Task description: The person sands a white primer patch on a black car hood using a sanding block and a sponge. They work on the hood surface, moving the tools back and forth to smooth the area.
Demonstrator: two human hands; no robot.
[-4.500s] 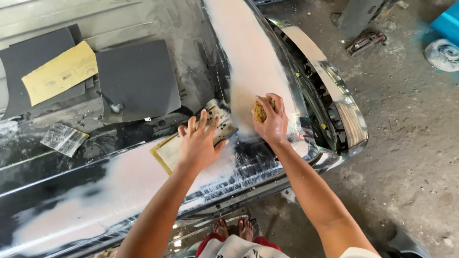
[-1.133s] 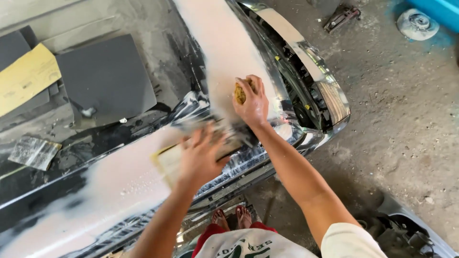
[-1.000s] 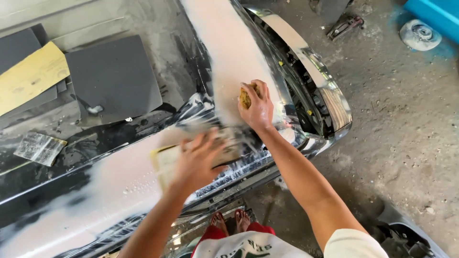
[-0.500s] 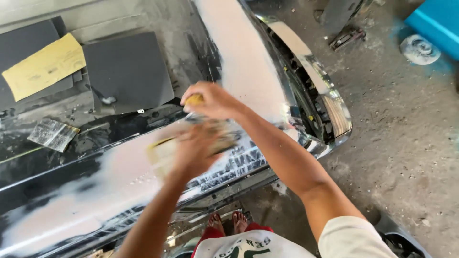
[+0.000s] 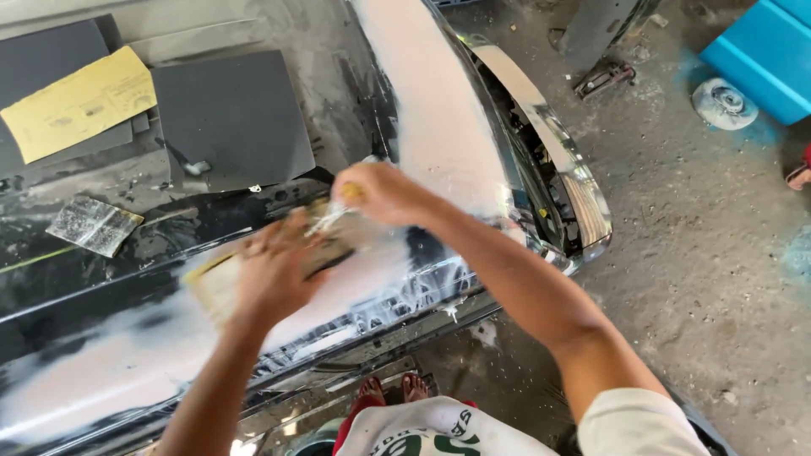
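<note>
Yellow sandpaper (image 5: pixel 215 279) under left hand (image 5: pixel 279 270)

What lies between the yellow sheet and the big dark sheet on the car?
In the head view the yellow sheet and dark sheet nearly touch; only a dusty strip lies between.

Motion blur smears the left hand (image 5: pixel 274 274) and the flat yellowish sanding sheet (image 5: pixel 221 283) beneath it, mostly covered by the palm. The right hand (image 5: pixel 380 192) hides nearly all of a small yellow object (image 5: pixel 353 192). The blue panel (image 5: pixel 760 55) runs off the picture's right edge.
</note>
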